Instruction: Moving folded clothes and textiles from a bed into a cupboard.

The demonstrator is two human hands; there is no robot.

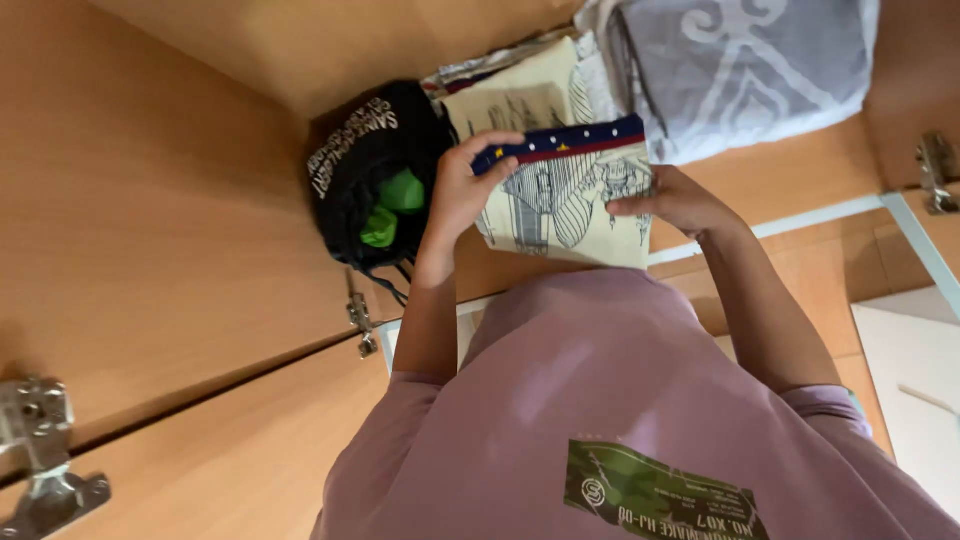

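Both hands hold a folded cream cloth [565, 205] printed with dark line drawings and edged along one side with a navy band that carries a red stripe and small dots. The left hand [462, 190] grips the cloth's left end, its fingers [490, 142] curled over the navy band. The right hand [672, 198] pinches the cloth's right edge, fingers closed on it. The cloth sits inside a wooden cupboard [150, 200], over the front edge of its shelf [800, 165], and lies against a stack of other folded cloths [520, 85] of the same cream colour behind it.

Just left of the stack, in the shelf's back corner, is a black drawstring bag [365, 165] with white lettering; something bright green [393, 205] shows in its open mouth. To the right of the stack lies a grey bundle with a pale pattern [740, 65]. Metal hinges [40, 450] are fixed on the cupboard's panels. The person wears a mauve shirt [560, 400] with a green patch.
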